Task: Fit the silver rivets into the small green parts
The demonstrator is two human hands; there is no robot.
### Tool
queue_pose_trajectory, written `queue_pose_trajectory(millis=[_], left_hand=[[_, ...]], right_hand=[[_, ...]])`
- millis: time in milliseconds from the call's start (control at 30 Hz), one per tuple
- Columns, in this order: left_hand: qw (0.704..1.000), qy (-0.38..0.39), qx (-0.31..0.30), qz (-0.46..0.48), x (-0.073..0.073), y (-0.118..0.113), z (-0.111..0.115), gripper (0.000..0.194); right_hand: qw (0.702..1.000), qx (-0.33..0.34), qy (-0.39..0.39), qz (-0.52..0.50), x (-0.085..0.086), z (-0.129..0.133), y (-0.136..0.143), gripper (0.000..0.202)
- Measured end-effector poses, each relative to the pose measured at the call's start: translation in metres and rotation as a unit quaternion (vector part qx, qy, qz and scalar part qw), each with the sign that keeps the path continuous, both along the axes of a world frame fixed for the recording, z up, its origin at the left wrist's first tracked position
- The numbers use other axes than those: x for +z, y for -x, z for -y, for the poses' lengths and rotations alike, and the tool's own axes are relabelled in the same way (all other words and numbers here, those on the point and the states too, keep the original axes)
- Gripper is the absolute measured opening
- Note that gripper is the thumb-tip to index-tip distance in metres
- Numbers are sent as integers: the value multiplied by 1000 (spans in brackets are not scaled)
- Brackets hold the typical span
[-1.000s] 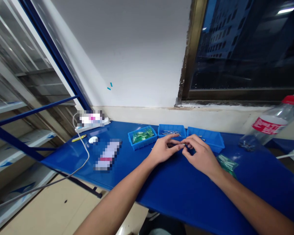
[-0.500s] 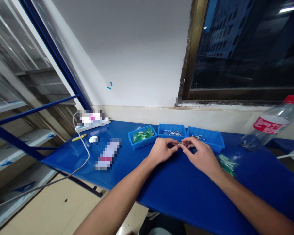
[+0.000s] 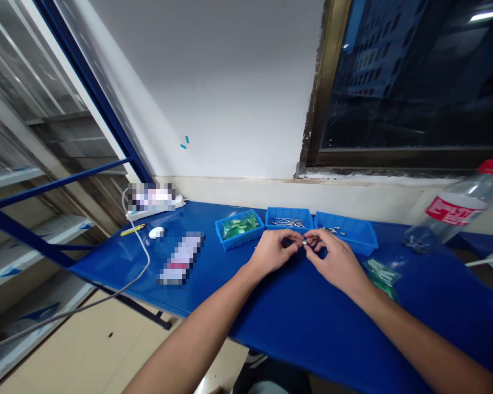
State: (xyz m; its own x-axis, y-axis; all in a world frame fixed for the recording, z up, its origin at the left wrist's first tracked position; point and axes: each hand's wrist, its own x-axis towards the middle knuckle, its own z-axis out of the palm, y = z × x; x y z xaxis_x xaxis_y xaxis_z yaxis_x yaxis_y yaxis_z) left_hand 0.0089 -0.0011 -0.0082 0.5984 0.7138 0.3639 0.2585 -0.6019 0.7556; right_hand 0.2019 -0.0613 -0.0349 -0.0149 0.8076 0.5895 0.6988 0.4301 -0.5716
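Observation:
My left hand (image 3: pixel 273 250) and my right hand (image 3: pixel 334 257) meet above the blue table, fingertips almost touching. Both pinch a small shiny metal piece (image 3: pixel 304 242) between thumb and fingers; it is too small to tell its exact kind. Just behind the hands is a blue bin (image 3: pixel 290 211) of long thin metal pins or screws. To its right, another blue bin (image 3: pixel 363 241) contains a few short screws. A third blue bin (image 3: pixel 225 245), left of my left hand, is filled with green plastic packets.
A green clear bag (image 3: pixel 381 272) lies beside my right forearm. At the right stands a plastic bottle (image 3: pixel 454 210) with dark bits in its bottom. On the left are a yellow cutter (image 3: pixel 132 230), a white round object (image 3: pixel 156 233), a blurred-out flat item (image 3: pixel 181 257) and a cable (image 3: pixel 148 257).
The metal piece has turned slightly between my fingertips and shows a rounder, brighter face. Both hands stay nearly in place, and the bins have not moved.

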Motion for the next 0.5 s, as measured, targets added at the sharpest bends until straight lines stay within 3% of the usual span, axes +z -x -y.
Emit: queue_pose_trajectory(millis=[267, 500], left_hand=[[998, 2, 0, -60, 7, 2, 5, 39], [1000, 20, 3, -20, 2, 3, -1, 20]], right_hand=[[1000, 20, -6, -1, 5, 1, -1, 12], [999, 29, -5, -13, 3, 2, 0, 16]])
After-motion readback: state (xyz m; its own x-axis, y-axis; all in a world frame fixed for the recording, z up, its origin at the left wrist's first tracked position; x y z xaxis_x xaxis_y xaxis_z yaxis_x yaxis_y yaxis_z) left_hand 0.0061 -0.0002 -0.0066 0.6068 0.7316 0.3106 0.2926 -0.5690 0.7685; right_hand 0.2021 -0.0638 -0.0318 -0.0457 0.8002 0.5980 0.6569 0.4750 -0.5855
